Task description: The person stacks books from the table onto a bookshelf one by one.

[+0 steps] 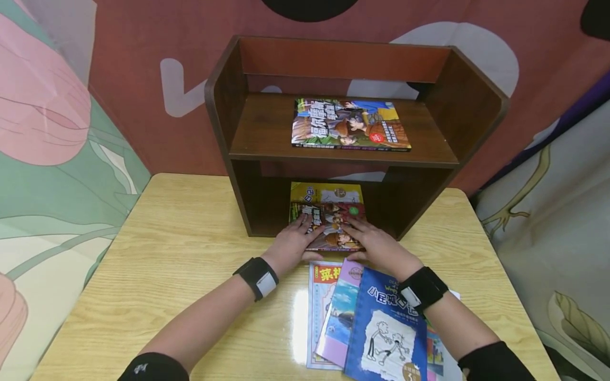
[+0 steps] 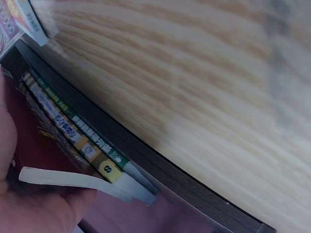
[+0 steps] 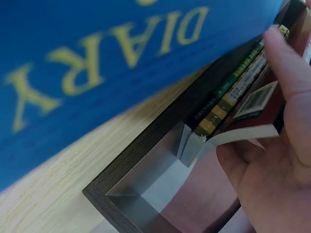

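Observation:
My left hand (image 1: 294, 244) and right hand (image 1: 383, 247) grip a glossy comic book (image 1: 337, 242) by its two sides at the front of the lower shelf. Fingers lie spread over its cover, with the thumbs at its near edge. The book's white page edge (image 2: 63, 178) curves between the fingers and thumb in the left wrist view. Its dark red underside carries a barcode (image 3: 256, 101) in the right wrist view. Under and behind it, a yellow-covered book (image 1: 329, 191) lies on other books inside the brown bookshelf (image 1: 464, 114). How many are stacked is hidden.
Another comic book (image 1: 350, 124) lies flat on the upper shelf. On the wooden table (image 1: 200, 233), nearer me, a blue diary book (image 1: 381, 323) overlaps a purple-edged book (image 1: 339, 317) and a pale book (image 1: 318, 317), partly under my right forearm. A red patterned cloth (image 1: 157, 32) hangs behind.

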Available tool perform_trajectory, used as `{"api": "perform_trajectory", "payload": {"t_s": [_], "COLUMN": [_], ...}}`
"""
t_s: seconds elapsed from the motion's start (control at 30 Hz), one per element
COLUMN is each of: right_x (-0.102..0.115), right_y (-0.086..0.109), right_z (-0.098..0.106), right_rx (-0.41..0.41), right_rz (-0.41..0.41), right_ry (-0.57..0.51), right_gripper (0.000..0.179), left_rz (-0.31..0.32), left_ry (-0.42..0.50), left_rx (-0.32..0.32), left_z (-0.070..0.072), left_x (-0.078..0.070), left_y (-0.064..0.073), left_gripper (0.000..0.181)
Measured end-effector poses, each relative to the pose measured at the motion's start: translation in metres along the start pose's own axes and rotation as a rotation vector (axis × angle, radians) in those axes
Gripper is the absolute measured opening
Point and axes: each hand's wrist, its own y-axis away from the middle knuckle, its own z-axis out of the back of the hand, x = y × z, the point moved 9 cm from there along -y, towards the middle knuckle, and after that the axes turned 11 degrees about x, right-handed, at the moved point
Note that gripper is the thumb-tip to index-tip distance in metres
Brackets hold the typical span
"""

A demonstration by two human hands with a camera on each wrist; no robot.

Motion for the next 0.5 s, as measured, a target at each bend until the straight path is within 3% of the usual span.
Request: {"api": "perform_trajectory", "payload": {"t_s": [0.33, 0.5], "right_x": [0.0002, -0.0032], "right_y": [0.0009, -0.0028], "right_z": [0.0011, 0.0002], "right_rx": [0.009, 0.024], "right_rz": [0.009, -0.005], "right_ry": [-0.022, -0.036], "right_gripper": [0.077, 0.076], "left_rz": [0.023, 0.022], "left_ry": [-0.011, 0.065], "left_rx": [0.036, 0.047], "left_z": [-0.0040, -0.0035], "left_x": [-0.0025, -0.0008], "left_y": [-0.0003, -0.0033], "left_gripper": [0.074, 0.072]}}
